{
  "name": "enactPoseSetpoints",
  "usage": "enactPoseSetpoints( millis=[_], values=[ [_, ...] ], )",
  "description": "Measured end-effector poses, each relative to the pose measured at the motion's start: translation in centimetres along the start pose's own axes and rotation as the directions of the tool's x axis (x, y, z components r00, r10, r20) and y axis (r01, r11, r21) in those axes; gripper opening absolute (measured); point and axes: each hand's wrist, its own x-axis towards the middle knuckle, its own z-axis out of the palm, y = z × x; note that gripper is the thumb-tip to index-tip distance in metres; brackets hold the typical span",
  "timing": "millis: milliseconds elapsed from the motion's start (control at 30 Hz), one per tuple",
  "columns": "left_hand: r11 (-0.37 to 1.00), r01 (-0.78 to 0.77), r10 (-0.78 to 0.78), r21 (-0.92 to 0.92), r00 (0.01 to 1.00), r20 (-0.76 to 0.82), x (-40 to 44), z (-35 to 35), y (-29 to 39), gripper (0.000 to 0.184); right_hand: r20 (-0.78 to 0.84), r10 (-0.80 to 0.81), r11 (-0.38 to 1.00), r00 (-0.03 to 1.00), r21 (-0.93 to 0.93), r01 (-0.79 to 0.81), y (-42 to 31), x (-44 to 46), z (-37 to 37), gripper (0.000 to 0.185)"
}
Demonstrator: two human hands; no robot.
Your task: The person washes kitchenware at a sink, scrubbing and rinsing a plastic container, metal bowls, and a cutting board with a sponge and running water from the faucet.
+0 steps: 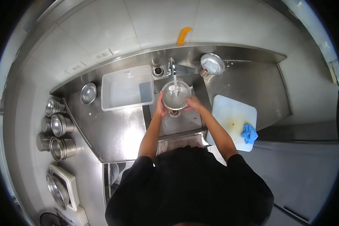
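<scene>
- Metal bowl (172,98): you have it over the sink (162,126), slightly nearer the back edge than the front, beneath the faucet (171,66).
- Slipping seems the likeliest trouble: wet, smooth metal could slide out of your fingers, above all if one side loosens first.
- Splashing could come next, should you tip the bowl so that the stream (175,83) strikes a sloping wall; drops might reach the plastic tub (118,90) by the sink's back left corner, or the cutting board (228,113) beyond its right edge.
- Your left hand (161,107) has its fingers stretched along the bowl's left side; your right hand (193,104) has its fingers bent onto the opposite rim, so both hold it.
- Round, shiny and silvery, the bowl looks roughly upright, its inside pale where the water lands; you cannot tell how full it is.
</scene>
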Motion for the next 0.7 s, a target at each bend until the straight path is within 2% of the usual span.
enactPoseSetpoints(
  millis=[33,67,133,233,333,433,533,700],
  values=[
    [1.000,0.009,-0.009,0.002,0.998,-0.055,-0.1,-1.0,-0.4,0.078,-0.046,-0.024,0.981,0.999,-0.195,0.014,-0.4,-0.5,0.4,0.047],
    [0.999,0.035,-0.036,-0.012,0.995,-0.091,-0.1,-1.8,-0.9,0.078,-0.147,-0.185,0.921,0.972,-0.371,0.119,-0.7,-1.2,0.8,0.045],
    [0.995,0.084,-0.090,-0.045,0.983,-0.159,-0.9,-1.9,-1.6,0.079,-0.239,-0.525,0.675,0.817,-0.701,0.229,-1.3,-2.6,1.7,0.043],
    [0.998,0.056,-0.057,-0.022,0.998,-0.029,-1.0,-1.7,-3.0,0.087,-0.245,-0.396,0.768,0.885,-0.616,0.173,-3.1,-4.5,1.9,0.042],
    [0.985,0.079,-0.078,-0.154,0.997,0.008,-1.0,-1.9,-3.5,0.097,-0.281,-0.356,0.801,0.891,-0.582,0.137,-3.3,-4.8,2.1,0.038],
    [0.963,0.131,-0.151,-0.237,0.986,-0.067,-1.6,-1.3,-3.2,0.104,-0.258,-0.685,0.658,0.682,-0.621,0.426,-2.1,-3.8,2.3,0.031],
    [0.996,-0.011,0.008,-0.090,0.999,-0.038,-1.6,-0.4,-3.3,0.102,-0.229,-0.766,0.575,0.600,-0.662,0.481,-2.6,-4.4,2.5,0.025],
    [0.995,0.004,-0.002,-0.098,1.000,0.023,-1.9,-0.9,-3.5,0.098,-0.229,-0.802,0.553,0.551,-0.633,0.542,-2.2,-2.7,2.5,0.024]
  ],
)
